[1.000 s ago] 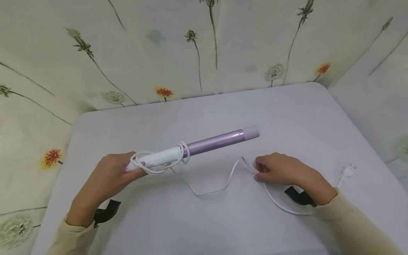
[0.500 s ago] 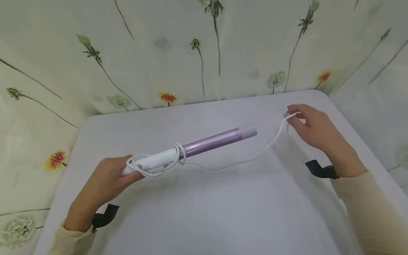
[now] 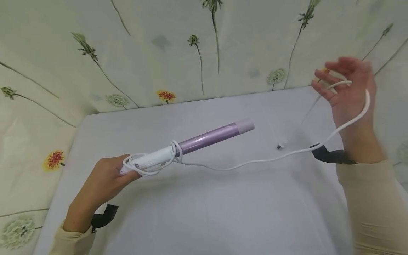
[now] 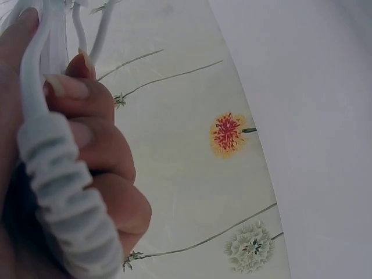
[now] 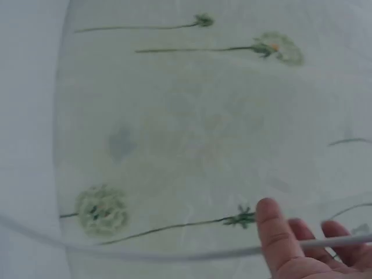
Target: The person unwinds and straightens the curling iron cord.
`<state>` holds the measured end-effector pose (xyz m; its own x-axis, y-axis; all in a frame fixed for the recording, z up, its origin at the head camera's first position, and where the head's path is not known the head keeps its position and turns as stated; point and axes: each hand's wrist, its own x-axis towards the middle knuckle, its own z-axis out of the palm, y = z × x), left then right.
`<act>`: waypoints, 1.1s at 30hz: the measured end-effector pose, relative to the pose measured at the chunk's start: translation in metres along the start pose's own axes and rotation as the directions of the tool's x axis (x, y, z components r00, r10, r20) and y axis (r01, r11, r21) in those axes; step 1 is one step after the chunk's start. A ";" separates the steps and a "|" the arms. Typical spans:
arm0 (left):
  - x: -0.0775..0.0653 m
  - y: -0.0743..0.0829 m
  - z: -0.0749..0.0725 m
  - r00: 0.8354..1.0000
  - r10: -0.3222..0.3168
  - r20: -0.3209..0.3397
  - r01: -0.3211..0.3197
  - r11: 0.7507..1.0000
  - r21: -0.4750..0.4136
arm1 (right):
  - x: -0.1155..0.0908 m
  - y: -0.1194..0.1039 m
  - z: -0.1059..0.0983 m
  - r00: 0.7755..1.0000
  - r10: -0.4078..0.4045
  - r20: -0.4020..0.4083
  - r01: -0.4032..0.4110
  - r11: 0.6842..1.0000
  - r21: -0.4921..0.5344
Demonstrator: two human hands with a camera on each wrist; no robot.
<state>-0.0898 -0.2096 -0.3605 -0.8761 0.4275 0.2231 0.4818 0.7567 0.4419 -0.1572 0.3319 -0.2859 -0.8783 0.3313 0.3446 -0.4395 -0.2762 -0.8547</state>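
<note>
- Fingers of the left hand point(image 3: 103, 177) are curled around the white handle point(image 3: 153, 159) of a curling iron point(image 3: 192, 144), near its rear end.
- Ribbed strain relief point(image 4: 70, 197) shows close to those curled fingers in the left wrist view.
- Fingers of the right hand point(image 3: 350, 101) are spread apart, blurred, palm showing; the white cord point(image 3: 255, 162) passes between thumb and fingers.
- Curling iron hangs above the white table point(image 3: 223, 209), its purple barrel point(image 3: 208, 139) and paler tip point(image 3: 244, 125) pointing toward the person's right.
- Cord loops around the handle, sags across to the right hand, then drops, thin and blurred, toward the plug point(image 3: 283, 145).
- Plug is over the table; whether they touch cannot be told.
- Beige sleeves point(image 3: 366, 205) cover both forearms.
- Flower-printed backdrop point(image 3: 242, 46) stands behind the table.
</note>
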 end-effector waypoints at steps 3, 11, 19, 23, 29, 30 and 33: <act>0.002 -0.002 0.000 1.000 0.025 -0.005 -0.025 1.000 -0.011 | -0.004 0.016 -0.011 0.999 -0.003 0.033 0.018 0.899 -0.438; 0.003 -0.004 -0.001 0.999 0.009 -0.030 -0.009 1.000 0.001 | 0.019 0.039 -0.031 0.897 -0.349 0.272 0.384 0.307 -0.871; 0.004 -0.004 0.001 1.000 0.001 -0.029 -0.001 1.000 0.003 | 0.025 0.075 -0.036 0.841 -0.319 0.437 0.524 0.278 -0.805; 0.003 -0.005 0.000 1.000 -0.006 -0.027 0.006 1.000 0.006 | 0.016 0.108 -0.037 0.867 0.099 0.489 0.461 0.215 -0.861; 0.003 -0.006 0.002 1.000 -0.003 0.001 0.003 1.000 -0.014 | -0.006 0.137 -0.038 0.724 0.472 0.504 0.492 0.159 -0.856; 0.003 -0.006 0.002 1.000 -0.007 0.004 0.007 1.000 -0.010 | -0.007 0.139 -0.039 0.714 0.497 0.493 0.493 0.143 -0.858; 0.003 -0.006 0.000 1.000 -0.016 0.007 0.016 1.000 0.004 | -0.006 0.143 -0.043 0.724 0.535 0.436 0.472 0.078 -0.878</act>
<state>-0.0950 -0.2132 -0.3623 -0.8835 0.4185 0.2102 0.4677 0.7652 0.4423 -0.2066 0.3290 -0.4269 -0.9528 -0.3013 -0.0381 -0.2834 0.9271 -0.2453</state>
